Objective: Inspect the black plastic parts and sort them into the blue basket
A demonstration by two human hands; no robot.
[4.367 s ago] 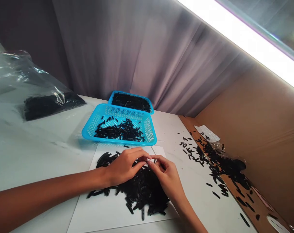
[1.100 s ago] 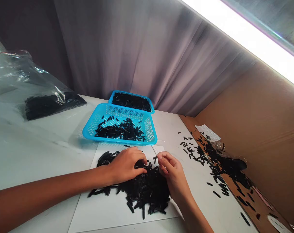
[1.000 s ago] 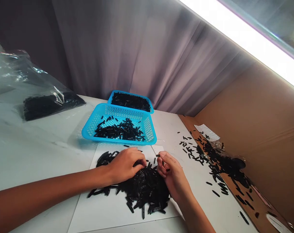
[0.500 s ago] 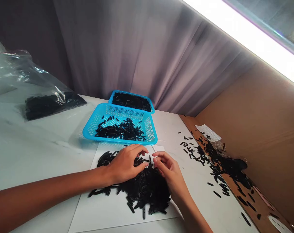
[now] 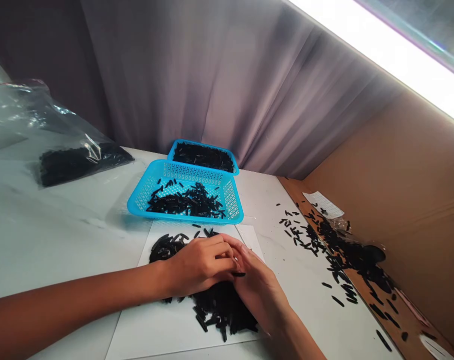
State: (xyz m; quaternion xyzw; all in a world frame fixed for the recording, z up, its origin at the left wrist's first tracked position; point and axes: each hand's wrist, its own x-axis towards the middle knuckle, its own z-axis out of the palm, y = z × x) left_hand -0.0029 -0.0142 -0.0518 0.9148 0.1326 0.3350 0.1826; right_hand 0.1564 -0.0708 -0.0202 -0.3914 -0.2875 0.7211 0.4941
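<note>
A heap of small black plastic pieces [image 5: 221, 307] lies on a white sheet [image 5: 159, 325] in front of me. My left hand [image 5: 198, 265] rests on the heap's far side with its fingers curled toward my right hand [image 5: 257, 285]. The two hands meet at the fingertips over the heap. A black piece [image 5: 238, 274] shows between the fingertips; which hand grips it I cannot make out. Just beyond the sheet stands a blue basket [image 5: 234, 200] with a thin layer of black pieces.
A second blue basket [image 5: 232, 162], full of black pieces, stands behind the first. A clear bag of black pieces [image 5: 76, 160] lies far left. More pieces are scattered [image 5: 335, 255] along the cardboard wall [image 5: 407, 200] on the right. A grey curtain hangs behind.
Both hands have drawn nearer to me and closed together over the heap; half a second ago their fingertips were slightly apart further up the sheet.
</note>
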